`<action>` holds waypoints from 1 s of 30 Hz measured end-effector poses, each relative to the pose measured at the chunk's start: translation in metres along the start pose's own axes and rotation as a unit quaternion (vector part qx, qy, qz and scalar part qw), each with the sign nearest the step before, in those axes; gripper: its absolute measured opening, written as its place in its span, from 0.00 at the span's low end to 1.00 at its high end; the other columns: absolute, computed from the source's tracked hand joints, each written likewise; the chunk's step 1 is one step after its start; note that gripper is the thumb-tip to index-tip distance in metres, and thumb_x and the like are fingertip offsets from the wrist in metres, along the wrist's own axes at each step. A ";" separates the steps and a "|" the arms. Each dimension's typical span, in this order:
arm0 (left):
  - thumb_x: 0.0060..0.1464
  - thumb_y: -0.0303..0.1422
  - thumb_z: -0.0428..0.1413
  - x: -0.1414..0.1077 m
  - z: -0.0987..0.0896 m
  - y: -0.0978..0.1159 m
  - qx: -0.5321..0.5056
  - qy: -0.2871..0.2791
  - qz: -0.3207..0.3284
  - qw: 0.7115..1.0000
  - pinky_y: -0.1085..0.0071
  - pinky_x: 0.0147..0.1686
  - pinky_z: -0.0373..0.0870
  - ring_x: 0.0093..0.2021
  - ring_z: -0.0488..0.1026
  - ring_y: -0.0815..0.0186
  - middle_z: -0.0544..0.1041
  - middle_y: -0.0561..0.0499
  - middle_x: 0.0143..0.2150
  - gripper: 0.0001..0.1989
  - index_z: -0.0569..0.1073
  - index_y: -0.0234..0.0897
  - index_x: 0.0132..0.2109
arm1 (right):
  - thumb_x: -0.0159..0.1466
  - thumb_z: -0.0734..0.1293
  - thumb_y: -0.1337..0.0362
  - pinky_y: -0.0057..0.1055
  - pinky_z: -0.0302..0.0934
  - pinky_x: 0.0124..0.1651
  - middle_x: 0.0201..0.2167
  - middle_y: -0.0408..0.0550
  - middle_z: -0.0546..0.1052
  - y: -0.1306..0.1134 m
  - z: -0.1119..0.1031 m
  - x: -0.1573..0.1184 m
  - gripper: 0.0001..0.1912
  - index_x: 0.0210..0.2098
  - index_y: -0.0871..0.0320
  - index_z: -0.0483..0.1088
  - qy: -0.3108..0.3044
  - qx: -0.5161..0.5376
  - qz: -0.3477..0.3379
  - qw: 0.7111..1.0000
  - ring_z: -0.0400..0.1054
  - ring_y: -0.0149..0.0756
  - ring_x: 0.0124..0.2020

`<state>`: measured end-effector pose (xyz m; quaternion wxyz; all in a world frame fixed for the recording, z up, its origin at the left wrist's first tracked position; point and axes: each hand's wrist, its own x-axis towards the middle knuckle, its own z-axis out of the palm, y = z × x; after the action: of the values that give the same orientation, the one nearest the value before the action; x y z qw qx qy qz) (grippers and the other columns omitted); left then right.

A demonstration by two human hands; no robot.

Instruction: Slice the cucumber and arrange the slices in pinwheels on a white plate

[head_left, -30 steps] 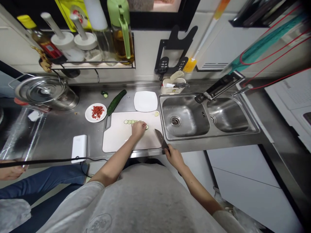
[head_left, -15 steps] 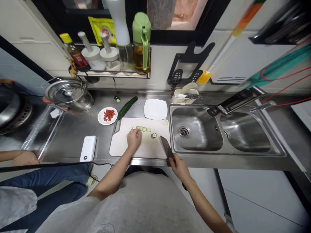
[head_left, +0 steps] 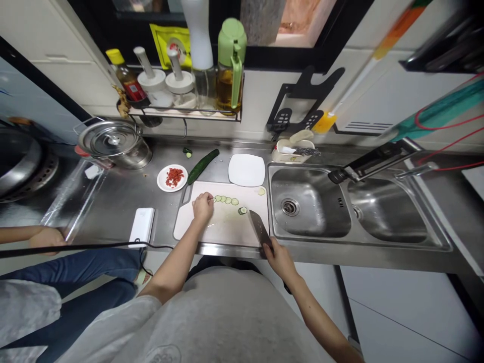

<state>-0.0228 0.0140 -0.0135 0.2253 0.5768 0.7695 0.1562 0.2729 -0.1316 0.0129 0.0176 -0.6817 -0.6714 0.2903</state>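
Note:
A row of cucumber slices [head_left: 228, 200] lies on the white cutting board [head_left: 223, 234]. At the row's left end, my left hand [head_left: 203, 206] pinches a thin slice, its fingers pressed together. My right hand [head_left: 280, 258] is closed round the handle of a cleaver [head_left: 259, 228], whose blade rests over the board's right edge area. A small stack of slices [head_left: 242, 210] sits just left of the blade. One pale slice [head_left: 261, 191] lies near the board's upper right corner. Behind the board are a whole cucumber [head_left: 203, 166] and a white square plate [head_left: 246, 170].
A round plate of chopped red pieces [head_left: 172, 178] is left of the cucumber. Farther left stand a lidded steel pot [head_left: 128, 151] and a white power bank [head_left: 142, 226]. The double sink [head_left: 310, 201] is right. Another person's hand [head_left: 48, 238] is at the left counter edge.
My left hand has moved left along the board, away from the middle of the slice row. My right hand and the cleaver have hardly moved. The whole view has shifted slightly.

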 end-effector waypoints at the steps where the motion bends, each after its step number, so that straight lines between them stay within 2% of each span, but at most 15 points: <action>1: 0.56 0.32 0.52 -0.003 0.000 -0.001 -0.018 -0.007 -0.009 1.000 0.65 0.46 0.59 0.42 0.71 0.62 0.76 0.51 0.39 0.05 0.72 0.43 0.40 | 0.68 0.50 0.56 0.30 0.56 0.32 0.32 0.53 0.78 -0.001 -0.001 0.000 0.21 0.51 0.62 0.64 -0.001 -0.001 0.001 1.000 0.73 0.44 0.34; 5: 0.55 0.34 0.54 -0.021 0.004 0.003 -0.073 -0.059 -0.022 0.995 0.68 0.42 0.61 0.37 0.73 0.66 0.78 0.55 0.35 0.06 0.73 0.44 0.40 | 0.68 0.51 0.58 0.29 0.55 0.32 0.31 0.51 0.78 -0.008 -0.004 0.001 0.19 0.50 0.61 0.64 -0.009 -0.007 0.006 1.000 0.73 0.42 0.33; 10: 0.55 0.33 0.53 -0.043 0.010 0.015 -0.023 -0.110 0.040 0.993 0.62 0.48 0.58 0.39 0.73 0.63 0.79 0.54 0.35 0.08 0.75 0.44 0.40 | 0.69 0.52 0.59 0.28 0.52 0.33 0.32 0.51 0.78 -0.024 -0.009 0.005 0.17 0.51 0.60 0.62 -0.039 -0.046 0.003 0.998 0.72 0.40 0.35; 13: 0.55 0.32 0.53 -0.047 0.012 0.016 0.023 -0.091 0.079 0.992 0.59 0.48 0.58 0.45 0.71 0.58 0.78 0.49 0.40 0.09 0.76 0.43 0.40 | 0.70 0.53 0.60 0.27 0.50 0.33 0.32 0.51 0.77 -0.038 -0.013 0.009 0.16 0.53 0.60 0.61 -0.068 -0.083 -0.005 0.994 0.72 0.39 0.35; 16: 0.56 0.33 0.52 -0.048 0.013 0.011 0.042 -0.063 0.090 0.993 0.59 0.48 0.58 0.49 0.69 0.56 0.76 0.47 0.44 0.10 0.77 0.43 0.42 | 0.70 0.52 0.61 0.27 0.50 0.33 0.34 0.52 0.77 -0.056 -0.018 0.012 0.15 0.52 0.59 0.60 -0.095 -0.110 -0.016 0.989 0.72 0.39 0.37; 22: 0.54 0.37 0.55 -0.057 0.014 0.000 0.024 -0.044 0.084 0.995 0.59 0.48 0.59 0.48 0.69 0.56 0.75 0.47 0.45 0.13 0.75 0.44 0.47 | 0.69 0.52 0.64 0.29 0.53 0.34 0.35 0.53 0.77 -0.083 -0.023 0.020 0.13 0.51 0.59 0.58 -0.132 -0.149 -0.038 0.979 0.72 0.40 0.37; 25: 0.52 0.40 0.58 -0.060 0.017 -0.001 0.024 -0.032 0.089 0.995 0.59 0.48 0.59 0.48 0.69 0.56 0.75 0.47 0.44 0.15 0.75 0.45 0.47 | 0.69 0.51 0.65 0.30 0.55 0.35 0.35 0.54 0.77 -0.091 -0.024 0.022 0.13 0.51 0.59 0.58 -0.138 -0.163 -0.044 0.976 0.72 0.42 0.38; 30: 0.54 0.39 0.58 -0.057 0.025 -0.001 0.017 -0.023 0.099 0.995 0.60 0.48 0.58 0.48 0.68 0.57 0.75 0.48 0.44 0.12 0.76 0.45 0.45 | 0.69 0.52 0.65 0.33 0.58 0.39 0.38 0.56 0.76 -0.098 -0.026 0.025 0.14 0.53 0.59 0.57 -0.163 -0.179 -0.035 0.970 0.72 0.44 0.40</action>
<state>0.0031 -0.0416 -0.0253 0.2166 0.6571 0.7060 0.1507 0.1931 -0.0890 0.0651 -0.2045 -0.5929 -0.7298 0.2721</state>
